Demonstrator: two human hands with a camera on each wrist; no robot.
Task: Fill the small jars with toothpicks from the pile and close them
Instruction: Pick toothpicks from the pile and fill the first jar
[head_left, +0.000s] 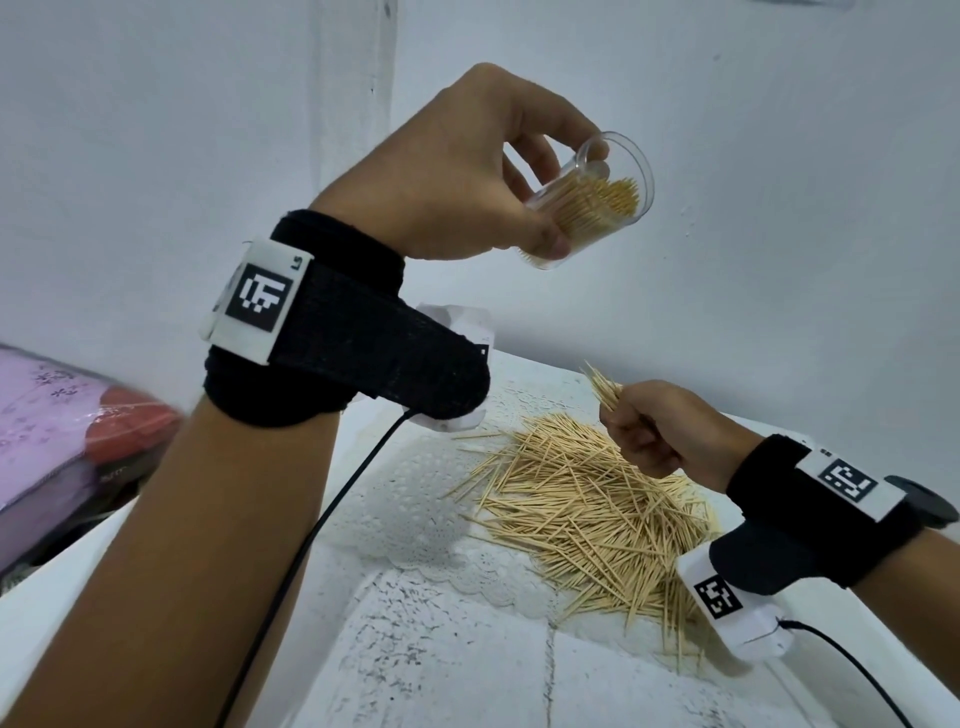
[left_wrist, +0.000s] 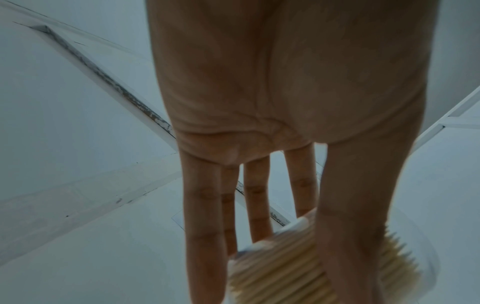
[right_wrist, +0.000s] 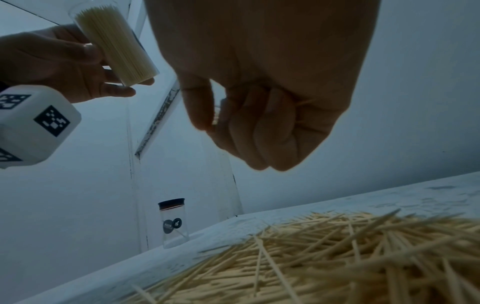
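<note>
My left hand (head_left: 524, 171) holds a clear open jar (head_left: 592, 200) high above the table, tilted with its mouth toward the right and packed with toothpicks; the jar (left_wrist: 306, 265) and the jar (right_wrist: 114, 45) show in both wrist views. My right hand (head_left: 649, 431) is curled around a small bundle of toothpicks (head_left: 605, 387), just above the loose toothpick pile (head_left: 587, 509) on the white table (head_left: 426, 665). A second clear jar (right_wrist: 174, 223) with a dark lid stands upright at the table's far edge, almost empty.
A white wall runs close behind the table. A pink and red bundle (head_left: 67, 431) lies at the left, beyond the table edge. Black cables trail from both wrist bands over the table. A lace doily (head_left: 431, 499) lies under the pile.
</note>
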